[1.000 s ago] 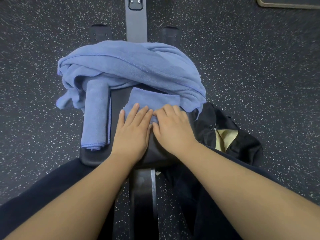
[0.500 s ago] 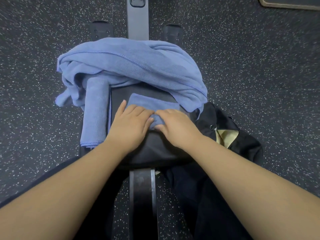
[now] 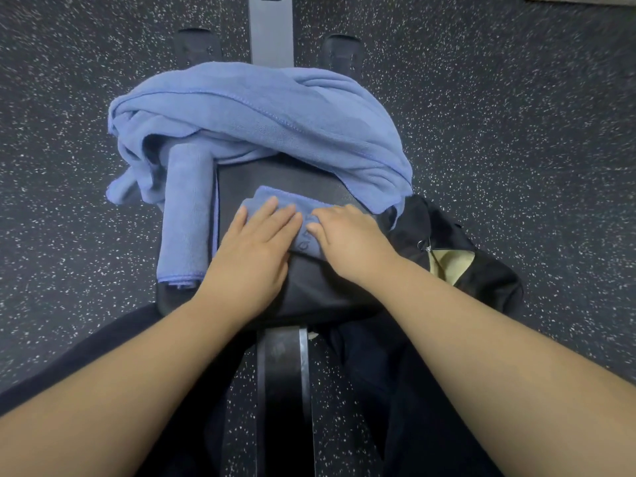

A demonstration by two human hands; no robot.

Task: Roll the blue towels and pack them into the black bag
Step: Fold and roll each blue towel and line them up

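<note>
1. The small blue towel (image 3: pixel 292 201) lies on the black worktop (image 3: pixel 275 173), its long side going left to right.
2. The left hand (image 3: pixel 256 242) presses flat on it.
3. The right hand (image 3: pixel 347 235) curls over its roll.
4. The black bag (image 3: pixel 481 277) sits just right.

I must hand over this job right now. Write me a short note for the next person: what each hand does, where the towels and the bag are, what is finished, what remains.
Left hand: fingers straight, pressing on the small towel.
Right hand: fingers curled over the same towel, rolling it on the black bench pad.
One rolled towel lies along the pad's left edge.
The large towel is bunched at the far end, unrolled.
The black bag sits open on the floor to the right; no towel shows inside.
Left: finish this roll, roll the large towel, pack all three.
</note>
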